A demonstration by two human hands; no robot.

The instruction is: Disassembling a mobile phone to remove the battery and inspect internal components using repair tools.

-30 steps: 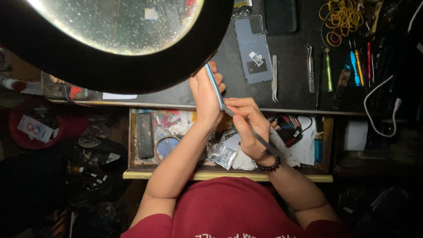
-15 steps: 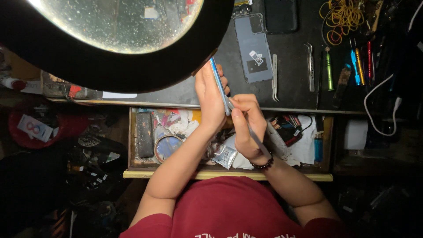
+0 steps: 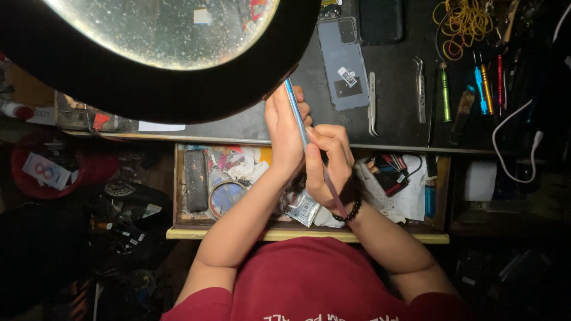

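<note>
My left hand (image 3: 284, 132) holds a thin phone (image 3: 295, 110) on its edge above the dark work mat (image 3: 404, 128), so only its light-blue side shows. My right hand (image 3: 328, 161), with a dark bead bracelet at the wrist, presses against the phone's near end. It grips a slim rod-like tool (image 3: 333, 191) that runs back toward my wrist. The tool's tip is hidden between my fingers and the phone.
A big round magnifier lamp (image 3: 160, 71) covers the upper left. On the mat lie a grey phone back cover (image 3: 344, 65), tweezers (image 3: 372, 104), coloured screwdrivers (image 3: 482, 83), yellow rubber bands (image 3: 464, 21) and a white cable (image 3: 511, 148). An open cluttered drawer (image 3: 196, 229) sits under my arms.
My right hand has moved up and left, closer against my left hand and the phone. The phone's edge has shifted slightly to the right.
</note>
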